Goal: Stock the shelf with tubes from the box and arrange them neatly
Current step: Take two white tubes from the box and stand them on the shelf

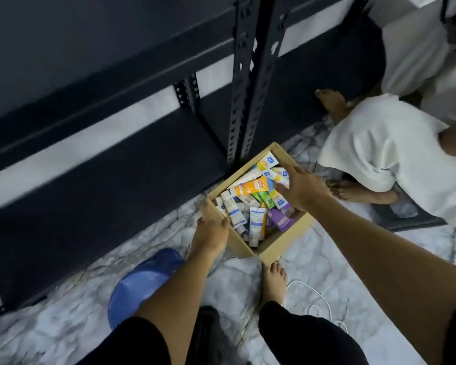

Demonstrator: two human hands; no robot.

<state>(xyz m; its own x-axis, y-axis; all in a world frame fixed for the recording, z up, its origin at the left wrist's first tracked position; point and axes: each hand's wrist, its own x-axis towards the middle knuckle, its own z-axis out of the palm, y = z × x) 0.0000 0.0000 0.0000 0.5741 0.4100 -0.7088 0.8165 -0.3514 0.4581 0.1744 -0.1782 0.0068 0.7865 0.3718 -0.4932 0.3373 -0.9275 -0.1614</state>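
Observation:
An open cardboard box (279, 246) sits on the marble floor beside the dark metal shelf (116, 164). It holds several loose tubes (250, 188), white, orange, green, blue and purple, lying in a jumble. My left hand (211, 233) grips the box's left rim, thumb inside. My right hand (300, 191) reaches into the box's right side, its fingers over a white and yellow tube (279, 176); the grasp itself is hidden under the hand. The shelf boards in view are bare.
The shelf's perforated upright (242, 88) stands just behind the box. A second person in white (385, 156) crouches at the right, feet near the box. A blue cap-like object (142, 280) and a white cable (324, 304) lie on the floor by my bare foot (273, 280).

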